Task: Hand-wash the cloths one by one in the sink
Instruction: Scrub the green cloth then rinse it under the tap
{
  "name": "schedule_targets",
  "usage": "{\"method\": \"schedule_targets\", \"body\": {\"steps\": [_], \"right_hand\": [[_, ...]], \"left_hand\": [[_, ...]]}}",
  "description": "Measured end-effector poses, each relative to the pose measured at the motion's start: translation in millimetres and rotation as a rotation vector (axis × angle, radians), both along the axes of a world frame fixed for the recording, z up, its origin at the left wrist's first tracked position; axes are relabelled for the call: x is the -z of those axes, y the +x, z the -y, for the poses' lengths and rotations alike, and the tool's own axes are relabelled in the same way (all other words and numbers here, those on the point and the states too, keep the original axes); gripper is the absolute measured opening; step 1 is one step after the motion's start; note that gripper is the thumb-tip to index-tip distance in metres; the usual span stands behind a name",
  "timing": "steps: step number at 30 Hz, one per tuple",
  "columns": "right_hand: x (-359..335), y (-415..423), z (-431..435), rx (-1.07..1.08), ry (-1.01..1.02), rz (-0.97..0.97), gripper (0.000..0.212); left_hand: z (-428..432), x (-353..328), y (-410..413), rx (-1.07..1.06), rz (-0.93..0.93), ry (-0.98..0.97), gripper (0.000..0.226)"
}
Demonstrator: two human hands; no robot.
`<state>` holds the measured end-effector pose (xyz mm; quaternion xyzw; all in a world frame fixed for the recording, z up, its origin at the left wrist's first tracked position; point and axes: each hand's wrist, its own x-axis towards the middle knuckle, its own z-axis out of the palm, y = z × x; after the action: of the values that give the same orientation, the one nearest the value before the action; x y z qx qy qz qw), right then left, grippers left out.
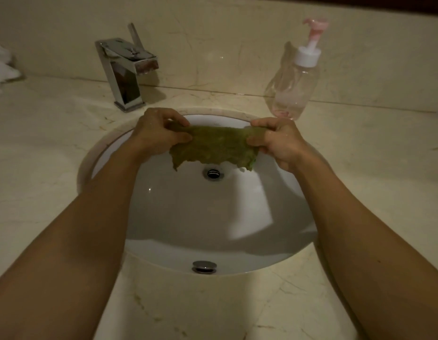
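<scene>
A wet olive-green cloth [214,147] hangs stretched between both hands over the far half of the white oval sink [195,217]. My left hand [159,133] pinches its left top corner, thumb and fingers curled on the fabric. Its right top corner is gripped the same way by my right hand [278,141]. The cloth's ragged lower edge dangles just above the drain [213,174]. Both hands look wet.
A chrome square faucet [126,69] stands behind the sink at the left, no water running. A clear pump bottle [292,87] with a pink-and-white head stands at the back right. Something white and crumpled [2,65] lies on the beige marble counter [41,133] at the far left.
</scene>
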<state>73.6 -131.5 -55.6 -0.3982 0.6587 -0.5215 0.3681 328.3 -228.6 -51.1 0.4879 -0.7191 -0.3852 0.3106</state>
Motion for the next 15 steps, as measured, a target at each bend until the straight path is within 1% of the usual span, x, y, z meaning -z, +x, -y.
{"method": "schedule_targets", "body": {"steps": [2, 4, 6, 8, 10, 11, 12, 15], "right_hand": [[3, 2, 2, -0.010, 0.043, -0.118, 0.044], [6, 3, 3, 0.018, 0.081, -0.279, 0.038], [6, 2, 2, 0.056, 0.084, -0.357, 0.026], [6, -2, 1, 0.099, 0.072, -0.383, 0.012], [7, -5, 1, 0.107, 0.082, -0.395, 0.008], [7, -4, 1, 0.097, 0.097, -0.401, 0.009], [7, -3, 1, 0.087, 0.112, -0.412, 0.010], [6, -1, 1, 0.082, 0.122, -0.408, 0.017]], "left_hand": [[1, 2, -1, -0.005, 0.007, -0.088, 0.025], [0, 1, -3, 0.033, -0.042, -0.092, 0.026], [-3, -2, -4, 0.061, -0.120, -0.032, 0.029], [-3, -4, -3, 0.105, -0.130, 0.064, 0.044], [-2, -3, -3, 0.121, -0.015, 0.095, 0.060], [-2, -1, -4, 0.108, 0.067, 0.065, 0.061], [-2, 1, -5, 0.084, 0.143, 0.015, 0.058], [0, 8, -8, 0.001, 0.291, -0.178, 0.031]]}}
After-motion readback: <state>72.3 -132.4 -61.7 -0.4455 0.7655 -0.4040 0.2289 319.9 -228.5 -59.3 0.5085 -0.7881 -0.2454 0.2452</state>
